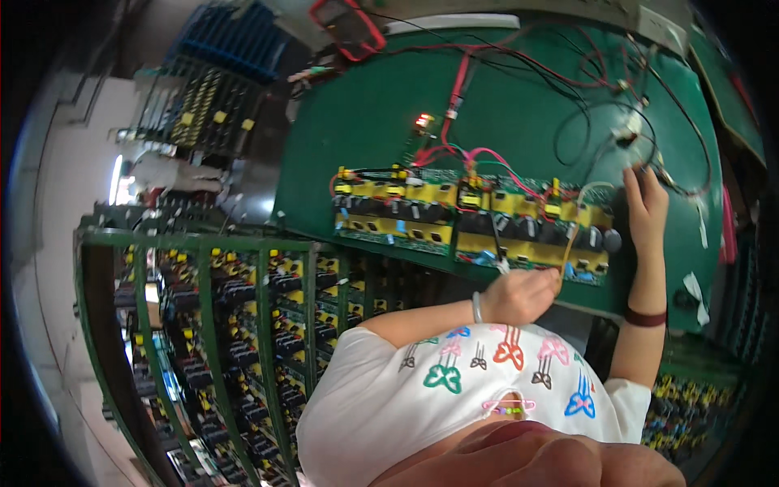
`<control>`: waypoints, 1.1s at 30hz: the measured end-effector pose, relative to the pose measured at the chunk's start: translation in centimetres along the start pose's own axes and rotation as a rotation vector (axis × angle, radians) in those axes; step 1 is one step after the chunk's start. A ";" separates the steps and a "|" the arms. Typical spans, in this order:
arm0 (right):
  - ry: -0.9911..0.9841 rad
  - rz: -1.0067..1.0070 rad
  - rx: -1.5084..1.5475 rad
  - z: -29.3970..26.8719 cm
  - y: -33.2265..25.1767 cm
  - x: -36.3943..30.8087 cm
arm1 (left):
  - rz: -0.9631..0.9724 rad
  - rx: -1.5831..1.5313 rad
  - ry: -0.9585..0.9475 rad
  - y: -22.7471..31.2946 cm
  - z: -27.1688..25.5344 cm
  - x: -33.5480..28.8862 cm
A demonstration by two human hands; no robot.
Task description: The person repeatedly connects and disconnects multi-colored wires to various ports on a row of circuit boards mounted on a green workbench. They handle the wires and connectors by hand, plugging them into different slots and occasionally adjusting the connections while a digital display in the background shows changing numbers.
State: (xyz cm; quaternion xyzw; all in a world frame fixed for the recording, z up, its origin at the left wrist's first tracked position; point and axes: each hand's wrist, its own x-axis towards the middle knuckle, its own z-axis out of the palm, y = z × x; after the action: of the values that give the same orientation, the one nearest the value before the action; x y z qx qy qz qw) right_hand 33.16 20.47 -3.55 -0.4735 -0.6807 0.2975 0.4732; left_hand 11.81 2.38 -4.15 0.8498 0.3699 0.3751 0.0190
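Note:
My left hand [522, 295] is closed at the near edge of a long circuit board [531, 229], its fingers pinched around the lower end of a yellowish wire [577, 230]. That wire arches over the board's right end. Beside these fingers, a dark lead with a white tip [503, 265] lies across the board. My right hand [647, 207] rests on the bench to the right of the board. Its thumb and fingers stretch forward with a gap between them, next to tangled dark leads [665, 180]. A second board [393, 213] adjoins on the left, likewise carrying yellow transformers and black cylinders.
Red wires run from the boards to a small module with lit red digits [423, 122] on the green bench [503, 105]. A red-edged meter [349, 28] lies at the far left. Green racks [203, 238] full of boards stand left. A person [174, 174] is beyond.

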 end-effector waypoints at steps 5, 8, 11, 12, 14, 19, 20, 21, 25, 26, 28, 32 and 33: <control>-0.023 0.059 0.079 0.3 1.0 -0.1 | -0.024 0.003 0.018 0.2 0.1 -0.1; -0.027 0.065 0.075 0.3 1.5 -0.1 | -0.020 0.000 0.026 0.2 0.1 -0.1; 0.020 -0.009 0.080 0.0 1.2 0.0 | -0.026 -0.013 0.003 0.2 0.0 0.1; 0.039 -0.048 0.082 0.1 1.0 0.0 | -0.035 -0.020 -0.007 0.3 0.0 0.0; -0.032 0.086 0.241 -0.1 1.1 -0.3 | -0.003 -0.020 -0.005 0.1 -0.3 0.2; -0.125 0.156 0.329 0.9 -0.3 -0.4 | -0.041 -0.052 -0.013 0.1 -0.2 0.4; -0.144 0.147 0.318 0.9 -0.6 -0.4 | -0.046 -0.037 -0.034 0.2 -0.1 0.2; -0.168 0.140 0.310 0.8 -0.9 -0.5 | -0.033 -0.017 -0.015 0.1 0.2 0.0; -0.245 0.152 0.308 1.2 -1.3 -0.4 | -0.036 0.011 -0.002 0.1 0.1 -0.1; -0.263 0.159 0.313 1.1 -1.5 -0.5 | -0.038 0.022 0.001 0.1 0.2 -0.1; -0.230 0.143 0.296 1.1 -1.4 -0.6 | -0.040 0.003 0.003 0.1 0.2 -0.1; -0.236 0.150 0.276 1.2 -1.8 -0.5 | -0.040 0.002 0.004 0.1 0.3 -0.1; -0.241 0.153 0.277 1.3 -1.7 -0.5 | -0.039 0.001 0.005 0.1 0.3 -0.1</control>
State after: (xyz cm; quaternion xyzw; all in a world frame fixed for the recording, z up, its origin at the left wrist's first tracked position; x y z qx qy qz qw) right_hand 31.42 19.45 -2.80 -0.4151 -0.6472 0.4779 0.4247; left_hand 12.04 2.36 -4.38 0.8414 0.3866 0.3768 0.0251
